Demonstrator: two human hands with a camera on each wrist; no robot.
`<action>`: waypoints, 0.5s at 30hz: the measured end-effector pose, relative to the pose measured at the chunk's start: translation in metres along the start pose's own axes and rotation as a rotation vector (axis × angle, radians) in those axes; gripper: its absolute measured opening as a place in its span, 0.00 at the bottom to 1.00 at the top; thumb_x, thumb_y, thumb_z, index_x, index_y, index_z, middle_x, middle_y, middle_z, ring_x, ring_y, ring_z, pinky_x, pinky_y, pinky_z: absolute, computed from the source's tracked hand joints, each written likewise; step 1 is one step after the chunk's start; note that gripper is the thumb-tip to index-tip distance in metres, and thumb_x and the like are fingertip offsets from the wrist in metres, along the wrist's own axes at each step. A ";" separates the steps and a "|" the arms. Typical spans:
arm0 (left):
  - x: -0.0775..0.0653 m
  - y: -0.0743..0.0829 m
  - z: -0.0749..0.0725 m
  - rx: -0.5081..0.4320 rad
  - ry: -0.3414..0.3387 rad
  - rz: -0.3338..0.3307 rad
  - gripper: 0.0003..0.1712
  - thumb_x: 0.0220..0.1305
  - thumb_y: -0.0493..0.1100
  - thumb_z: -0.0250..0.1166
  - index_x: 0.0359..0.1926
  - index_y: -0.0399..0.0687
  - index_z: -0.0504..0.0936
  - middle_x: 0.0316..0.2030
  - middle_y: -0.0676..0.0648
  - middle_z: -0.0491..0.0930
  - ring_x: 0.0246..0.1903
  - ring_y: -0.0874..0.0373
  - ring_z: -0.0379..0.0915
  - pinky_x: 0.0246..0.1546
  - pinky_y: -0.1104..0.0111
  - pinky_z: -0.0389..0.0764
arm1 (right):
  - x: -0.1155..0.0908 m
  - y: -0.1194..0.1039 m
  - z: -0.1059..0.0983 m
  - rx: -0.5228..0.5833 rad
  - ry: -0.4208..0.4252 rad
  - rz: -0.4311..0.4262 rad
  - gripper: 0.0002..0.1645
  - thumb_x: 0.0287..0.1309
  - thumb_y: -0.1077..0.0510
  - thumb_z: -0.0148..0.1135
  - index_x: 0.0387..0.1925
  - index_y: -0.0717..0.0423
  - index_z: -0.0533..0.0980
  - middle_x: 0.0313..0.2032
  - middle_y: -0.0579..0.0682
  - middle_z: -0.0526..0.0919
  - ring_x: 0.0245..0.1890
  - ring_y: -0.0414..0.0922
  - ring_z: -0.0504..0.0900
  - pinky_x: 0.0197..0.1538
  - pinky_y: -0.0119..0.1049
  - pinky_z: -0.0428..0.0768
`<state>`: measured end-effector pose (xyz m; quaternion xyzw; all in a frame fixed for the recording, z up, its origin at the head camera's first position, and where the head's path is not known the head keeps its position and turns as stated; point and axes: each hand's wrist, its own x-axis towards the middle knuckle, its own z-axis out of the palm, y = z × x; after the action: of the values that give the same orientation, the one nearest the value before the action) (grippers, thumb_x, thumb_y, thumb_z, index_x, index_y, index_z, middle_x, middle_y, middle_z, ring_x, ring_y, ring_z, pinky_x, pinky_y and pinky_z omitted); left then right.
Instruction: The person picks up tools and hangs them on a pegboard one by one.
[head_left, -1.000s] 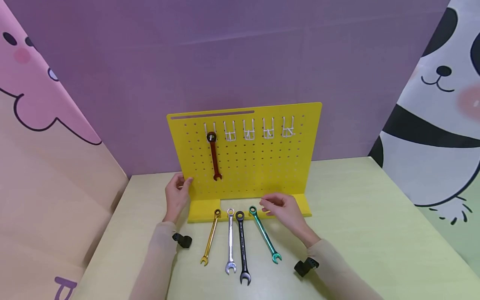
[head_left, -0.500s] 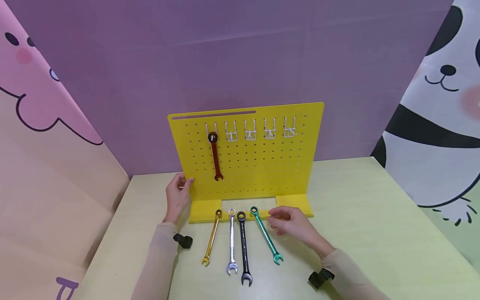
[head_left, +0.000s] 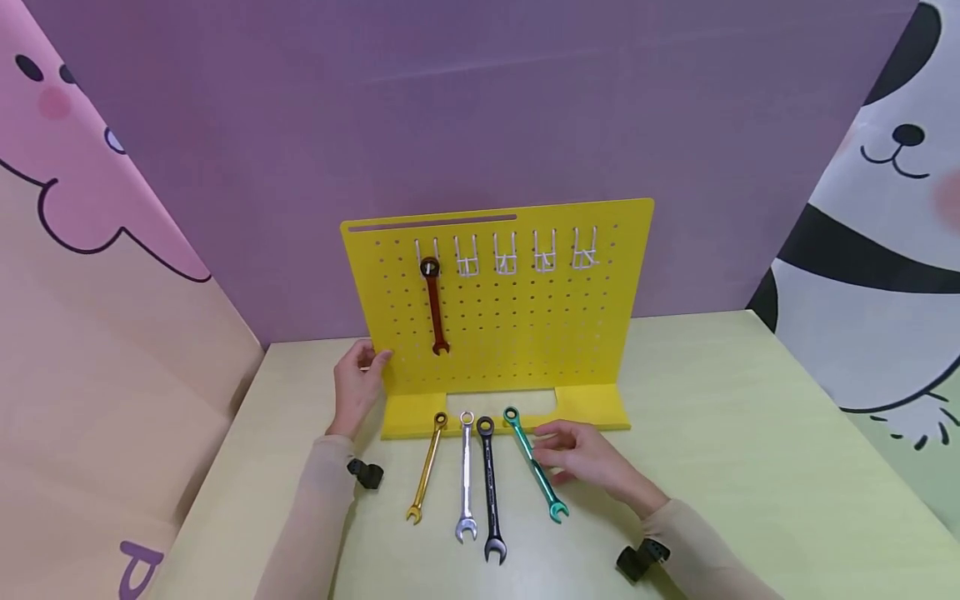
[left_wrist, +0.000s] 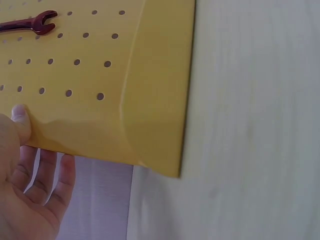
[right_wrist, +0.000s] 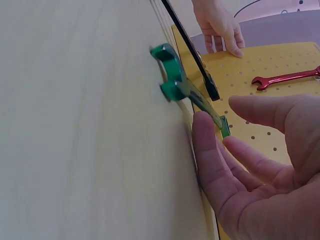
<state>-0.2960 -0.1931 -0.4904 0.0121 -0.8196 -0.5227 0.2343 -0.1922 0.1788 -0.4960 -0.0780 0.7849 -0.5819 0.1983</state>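
Note:
My left hand point(head_left: 356, 387) grips the left edge of a yellow pegboard point(head_left: 525, 333); in the left wrist view the thumb point(left_wrist: 21, 122) lies on its front and the fingers reach behind. My right hand point(head_left: 581, 454) is at a green combination wrench point(head_left: 550, 492), fingertips right beside its shaft. The right wrist view has the thumb point(right_wrist: 255, 110) apart from the fingers, around the green wrench point(right_wrist: 172, 70). Left of it lie a black wrench point(head_left: 491, 492), a silver wrench point(head_left: 467, 475) and a gold wrench point(head_left: 427, 471). A red wrench point(head_left: 435, 308) hangs on the leftmost hook.
Several white wire hooks point(head_left: 506, 254) line the upper pegboard. The wrenches' ring ends rest on the board's base point(head_left: 592, 404), their other ends on the pale table point(head_left: 712, 458). A purple backdrop point(head_left: 480, 108) stands behind, with printed panels at both sides.
My right hand has moved from the pegboard's base down and toward me, to the green wrench's shaft. My left hand keeps its grip on the board's edge.

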 end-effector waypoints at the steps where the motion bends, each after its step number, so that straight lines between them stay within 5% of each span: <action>1: 0.000 0.001 0.000 -0.001 0.000 -0.003 0.11 0.73 0.43 0.71 0.46 0.39 0.83 0.36 0.40 0.81 0.41 0.46 0.81 0.38 0.76 0.75 | 0.001 0.000 0.001 0.001 -0.003 0.001 0.29 0.71 0.58 0.69 0.66 0.68 0.74 0.56 0.66 0.86 0.44 0.48 0.89 0.46 0.48 0.90; 15: 0.000 0.000 0.002 0.014 0.004 -0.034 0.13 0.72 0.46 0.71 0.47 0.40 0.83 0.37 0.40 0.80 0.43 0.45 0.80 0.40 0.71 0.75 | 0.005 0.004 0.004 -0.015 0.003 -0.004 0.29 0.68 0.60 0.71 0.66 0.67 0.75 0.55 0.66 0.87 0.41 0.47 0.89 0.44 0.46 0.90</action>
<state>-0.2970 -0.1915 -0.4907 0.0286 -0.8224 -0.5209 0.2272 -0.1947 0.1745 -0.5020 -0.0800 0.7892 -0.5766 0.1956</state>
